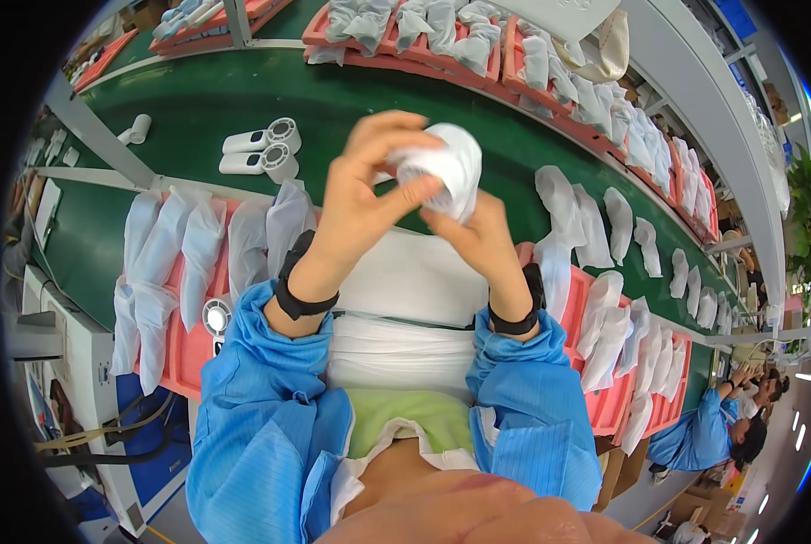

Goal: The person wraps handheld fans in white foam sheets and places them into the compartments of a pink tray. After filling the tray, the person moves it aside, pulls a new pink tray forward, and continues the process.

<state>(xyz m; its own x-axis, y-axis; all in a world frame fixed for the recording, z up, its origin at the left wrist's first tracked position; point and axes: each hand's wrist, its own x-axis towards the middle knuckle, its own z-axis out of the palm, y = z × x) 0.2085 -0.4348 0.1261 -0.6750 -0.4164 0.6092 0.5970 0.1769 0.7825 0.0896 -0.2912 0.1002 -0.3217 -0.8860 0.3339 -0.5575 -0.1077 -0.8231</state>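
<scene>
Both my hands are raised over the middle of the green bench, holding one white rounded thing (pixel 460 168). It looks like a handheld fan head in a thin white sleeve, but blur hides the detail. My left hand (pixel 378 177) curls round its left side, thumb in front and fingers over the top. My right hand (pixel 480 238) grips it from below right. Under my wrists lies a stack of flat white sleeves (pixel 405 281). Two bare white handheld fans (pixel 279 161) lie on the bench left of my hands.
A pink tray (pixel 179 349) with bagged fans stands at left, another pink tray (pixel 609 412) at right. A row of bagged fans (pixel 618 222) runs along the green bench (pixel 188 100). More loaded pink trays (pixel 505 86) line the far side. A co-worker (pixel 704 426) sits at far right.
</scene>
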